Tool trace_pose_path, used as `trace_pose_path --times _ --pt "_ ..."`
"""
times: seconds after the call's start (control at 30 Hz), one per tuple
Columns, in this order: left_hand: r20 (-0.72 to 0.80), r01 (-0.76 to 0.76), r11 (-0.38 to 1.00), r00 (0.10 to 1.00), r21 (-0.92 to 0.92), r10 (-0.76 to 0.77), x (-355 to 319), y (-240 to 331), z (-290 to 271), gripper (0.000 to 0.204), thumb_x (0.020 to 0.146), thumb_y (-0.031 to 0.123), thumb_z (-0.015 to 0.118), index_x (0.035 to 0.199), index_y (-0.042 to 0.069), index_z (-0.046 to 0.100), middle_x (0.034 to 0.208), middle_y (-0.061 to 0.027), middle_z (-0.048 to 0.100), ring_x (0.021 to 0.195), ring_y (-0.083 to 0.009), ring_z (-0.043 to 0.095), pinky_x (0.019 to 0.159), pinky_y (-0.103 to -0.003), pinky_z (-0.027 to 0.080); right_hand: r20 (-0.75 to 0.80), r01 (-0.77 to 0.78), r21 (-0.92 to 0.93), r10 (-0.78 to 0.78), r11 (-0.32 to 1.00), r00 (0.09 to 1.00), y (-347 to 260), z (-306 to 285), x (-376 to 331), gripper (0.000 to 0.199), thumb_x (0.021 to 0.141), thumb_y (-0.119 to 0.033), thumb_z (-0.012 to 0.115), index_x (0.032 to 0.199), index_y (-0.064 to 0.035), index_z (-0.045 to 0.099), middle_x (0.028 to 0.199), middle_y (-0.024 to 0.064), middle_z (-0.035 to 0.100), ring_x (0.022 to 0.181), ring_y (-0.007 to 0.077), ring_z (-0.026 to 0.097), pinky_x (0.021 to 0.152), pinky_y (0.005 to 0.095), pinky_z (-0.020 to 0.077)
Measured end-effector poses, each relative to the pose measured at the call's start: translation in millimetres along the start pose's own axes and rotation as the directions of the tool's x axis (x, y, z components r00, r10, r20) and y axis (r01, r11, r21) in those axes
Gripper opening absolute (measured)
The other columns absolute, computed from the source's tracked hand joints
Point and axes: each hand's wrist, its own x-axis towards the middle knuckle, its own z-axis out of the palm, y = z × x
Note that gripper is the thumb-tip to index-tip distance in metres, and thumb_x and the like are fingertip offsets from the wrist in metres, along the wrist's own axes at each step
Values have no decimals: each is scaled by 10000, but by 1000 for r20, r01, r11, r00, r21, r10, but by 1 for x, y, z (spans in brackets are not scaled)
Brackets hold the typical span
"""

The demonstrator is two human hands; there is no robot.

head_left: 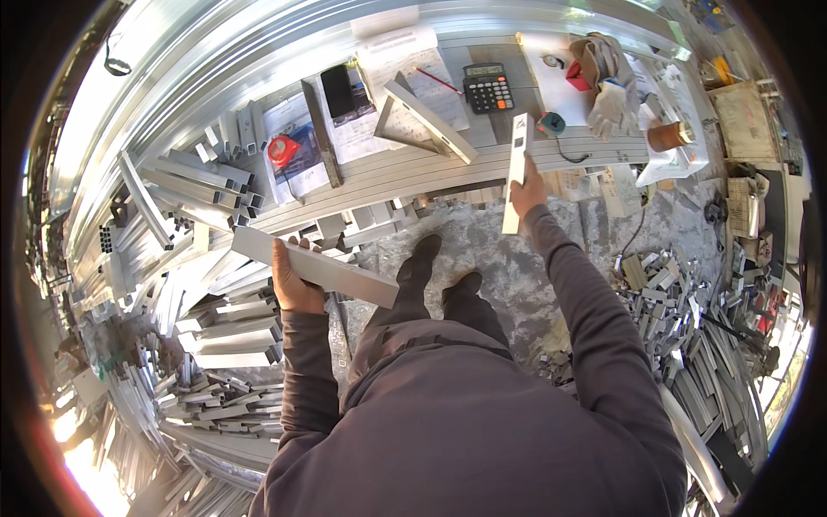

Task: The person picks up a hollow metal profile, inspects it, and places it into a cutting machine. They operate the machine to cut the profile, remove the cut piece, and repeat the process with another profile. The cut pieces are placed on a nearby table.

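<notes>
My left hand [296, 283] is closed around a short, wide grey aluminium profile [349, 277], held tilted in front of my body on the left. In my right hand [529, 191] is a narrower pale metal profile [519, 142] with a dark square cutout near its far end. It stands nearly straight away from me, its far part over the edge of the workbench [413, 178]. A green-and-black tape measure [551, 123] lies just right of that profile. Left of it, a metal bar with slots [438, 123] rests on an angled metal piece [405, 138].
On the bench lie a red tape measure [282, 151], a phone [338, 91], a calculator [488, 89], papers [405, 65] and work gloves [610, 108]. Cut profiles [228, 332] are stacked at left. Offcuts [659, 289] pile up on the floor at right.
</notes>
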Motion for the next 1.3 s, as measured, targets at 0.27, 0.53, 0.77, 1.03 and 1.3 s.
trace_pose_path --times 0.27,0.53,0.77,1.03,1.3 --pt "61 -34 995 998 96 28 11 10 -3 483 1037 414 773 1284 43 588 1075 -95 648 1010 -244 645 951 -435 573 79 325 -173 -315 930 946 -20 72 99 880 907 42 712 1668 -292 423 1314 189 647 1228 442 614 1052 544 527" --pt "29 33 999 999 29 -34 30 -1 -15 535 1073 391 725 1420 17 565 1253 -116 677 1148 -286 664 1030 -475 572 150 516 -103 -500 850 853 -65 141 181 680 887 -28 684 1536 -203 582 1269 191 700 1205 432 643 1045 510 536" --pt "421 7 973 901 230 -106 26 -8 74 568 1025 269 776 1458 -19 549 1387 -150 663 1244 -286 665 1023 -469 561 507 143 268 -266 953 820 -123 82 49 806 870 -204 830 1599 -68 513 1473 194 656 1317 364 656 1131 440 516" --pt "852 151 893 268 425 -451 -32 -68 229 801 881 333 888 1511 -3 525 1430 -131 628 1304 -301 630 1068 -474 559 447 -292 713 -92 637 890 -176 -83 -160 1028 786 -167 899 1674 -36 398 1289 107 672 1111 211 655 991 389 542" --pt "815 56 821 -179 567 -551 -202 -173 299 946 874 340 922 1593 -13 419 1442 -152 603 1343 -336 590 1171 -501 488 -382 -60 360 205 931 901 -126 -225 -308 782 722 -171 927 1408 53 625 1103 149 746 947 235 732 889 371 594"
